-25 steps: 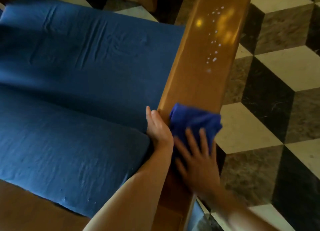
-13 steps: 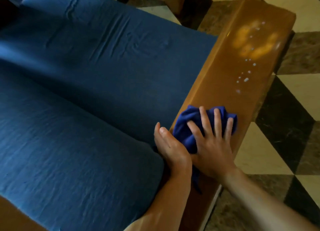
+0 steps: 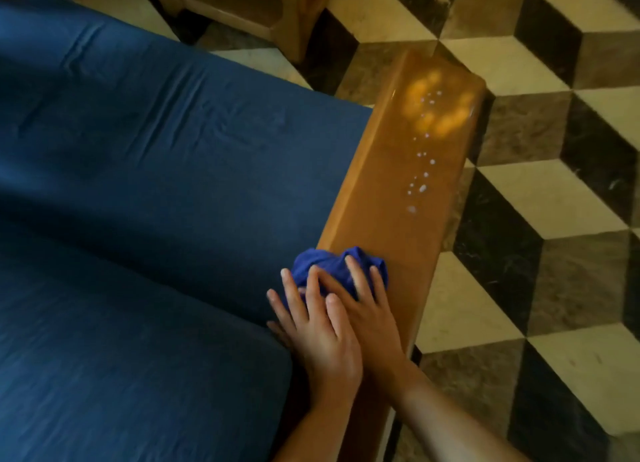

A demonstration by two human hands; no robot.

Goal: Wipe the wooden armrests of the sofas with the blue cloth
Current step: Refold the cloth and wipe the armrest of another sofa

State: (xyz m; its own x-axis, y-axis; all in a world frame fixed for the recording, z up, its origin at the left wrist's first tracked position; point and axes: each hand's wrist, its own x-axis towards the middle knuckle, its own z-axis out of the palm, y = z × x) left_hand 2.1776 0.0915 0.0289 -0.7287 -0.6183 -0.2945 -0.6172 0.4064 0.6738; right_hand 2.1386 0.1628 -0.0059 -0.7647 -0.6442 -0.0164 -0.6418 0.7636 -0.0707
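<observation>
A bunched blue cloth point(image 3: 329, 262) lies on the near part of the wooden armrest point(image 3: 398, 191), at its inner edge. My right hand point(image 3: 367, 309) presses flat on the cloth with straight fingers. My left hand point(image 3: 315, 326) lies partly over the right one, its straight fingers reaching onto the cloth and the armrest's inner edge. White droplets point(image 3: 420, 181) speckle the far half of the armrest, under a bright reflection.
The blue sofa cushions point(image 3: 156, 191) fill the left of the view. A wooden piece of furniture point(image 3: 263, 8) stands beyond the sofa. A checkered black, grey and cream tile floor point(image 3: 554, 219) lies to the right of the armrest.
My left hand has moved from the armrest's side up onto the cloth and over my right hand. The cloth has shifted toward the inner edge. The view has pulled back.
</observation>
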